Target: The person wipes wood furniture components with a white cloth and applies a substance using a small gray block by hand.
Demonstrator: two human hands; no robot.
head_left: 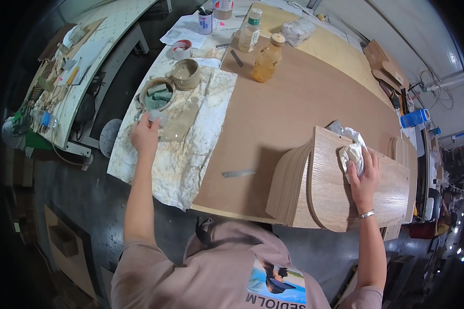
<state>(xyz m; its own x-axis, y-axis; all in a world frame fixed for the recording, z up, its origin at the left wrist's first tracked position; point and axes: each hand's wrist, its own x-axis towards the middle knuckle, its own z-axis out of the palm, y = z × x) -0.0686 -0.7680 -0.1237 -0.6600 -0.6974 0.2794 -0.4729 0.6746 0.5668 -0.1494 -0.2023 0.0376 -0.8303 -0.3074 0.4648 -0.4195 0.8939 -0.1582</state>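
My left hand (145,135) reaches over the stained white cloth (211,123) on the left of the table. Its fingers pinch a small, pale, translucent piece (159,118), whose exact kind I cannot make out. Just beyond it stands a round tub (160,99) with green pieces inside. A second, beige round tub (185,74) sits beside that one. At the right, my right hand (364,180) is closed on a crumpled white cloth (351,154). It presses this cloth against the top wood-grain panel (322,190) of a stack with rounded ends.
A flat metal strip (238,174) lies on the brown board (252,118). Farther back are an amber bottle (268,62), a clear bottle (249,33), a roll of tape (182,49) and a crumpled plastic bag (297,31). Another cluttered table (95,67) stands at the left.
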